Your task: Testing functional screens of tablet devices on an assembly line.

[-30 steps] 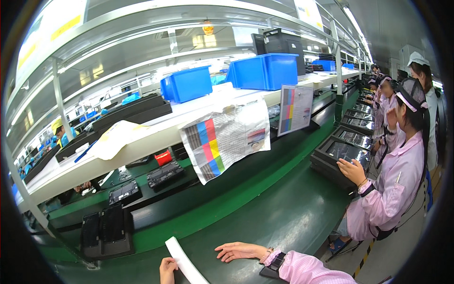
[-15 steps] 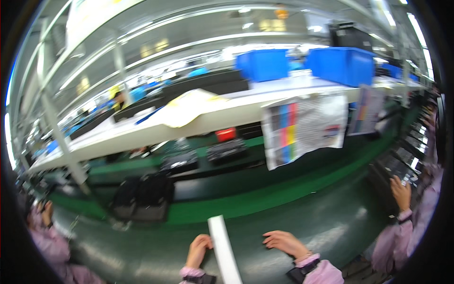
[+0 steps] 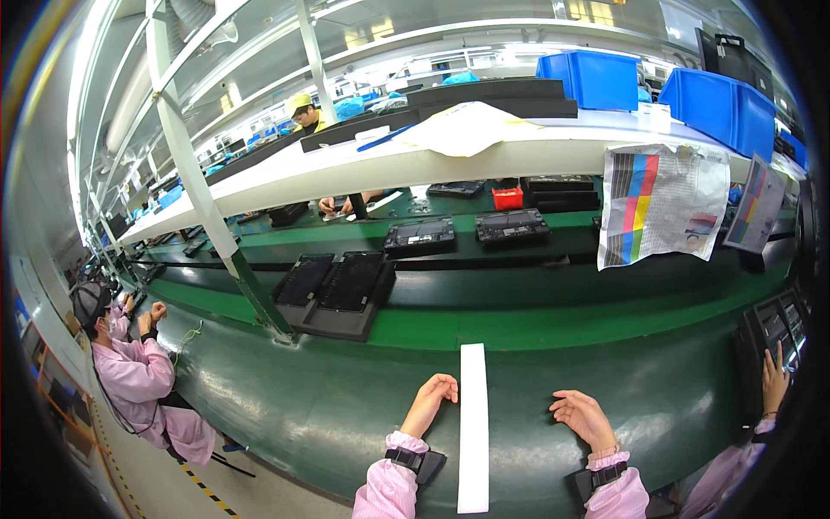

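Note:
A long white strip [image 3: 473, 432] lies on the green work surface [image 3: 346, 406], pointing away from me. Just left of it rests my left hand [image 3: 430, 404], fingers loosely bent, with nothing seen in it; a sliver of green shows between fingertips and strip. To the right, with a wider gap, my right hand [image 3: 585, 419] is also empty, its fingers half bent and slightly apart. Both wrists wear black bands below pink sleeves.
Beyond lie a black tray [image 3: 333, 294] with two dark panels and black devices [image 3: 512, 225]. A white shelf [image 3: 337, 173] carries blue bins [image 3: 588, 80]; a colour-striped sheet [image 3: 661, 206] hangs from it. A slanted post [image 3: 194, 164] stands left. Co-workers' hands [image 3: 775, 381] flank me.
The view has swung left and sharpened, so the shelf, bins and my hands sit farther right in the picture. Both hands keep about the same places beside the strip.

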Demonstrator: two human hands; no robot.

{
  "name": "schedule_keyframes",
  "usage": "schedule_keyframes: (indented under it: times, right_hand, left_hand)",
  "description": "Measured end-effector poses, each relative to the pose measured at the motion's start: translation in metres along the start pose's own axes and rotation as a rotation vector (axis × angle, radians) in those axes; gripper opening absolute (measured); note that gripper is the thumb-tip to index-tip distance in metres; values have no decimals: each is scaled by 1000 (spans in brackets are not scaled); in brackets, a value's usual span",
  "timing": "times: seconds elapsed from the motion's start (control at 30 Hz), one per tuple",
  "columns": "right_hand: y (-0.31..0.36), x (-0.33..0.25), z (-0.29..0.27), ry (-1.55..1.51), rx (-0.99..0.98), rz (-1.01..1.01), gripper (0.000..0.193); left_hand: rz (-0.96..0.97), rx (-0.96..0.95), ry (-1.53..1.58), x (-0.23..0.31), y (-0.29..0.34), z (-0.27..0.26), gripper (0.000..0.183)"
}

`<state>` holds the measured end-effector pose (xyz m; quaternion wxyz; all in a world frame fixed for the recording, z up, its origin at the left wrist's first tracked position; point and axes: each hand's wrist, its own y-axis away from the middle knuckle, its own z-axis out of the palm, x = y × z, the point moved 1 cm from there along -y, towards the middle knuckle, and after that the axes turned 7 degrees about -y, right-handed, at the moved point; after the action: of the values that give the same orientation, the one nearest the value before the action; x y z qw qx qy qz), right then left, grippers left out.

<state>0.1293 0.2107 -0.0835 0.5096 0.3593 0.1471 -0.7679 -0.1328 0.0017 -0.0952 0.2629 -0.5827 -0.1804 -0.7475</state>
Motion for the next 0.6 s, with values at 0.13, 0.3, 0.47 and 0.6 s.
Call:
schedule_keyframes:
  times: [0.13,0.3,0.47,0.6]
  right_hand:
    - [2,0,2,-3,7,-17,24]
    - [2,0,4,-6,62,-20,20]
    - [2,3,-1,-14,53,-40,8]
    - [1,6,-8,32,-6,-60,15]
  left_hand:
    - [-3,-8,-51,4,1,4,12]
    - [4,11,-23,5,4,5,12]
    - [4,1,-33,1,0,4,12]
    - [7,7,-23,1,1,4,12]
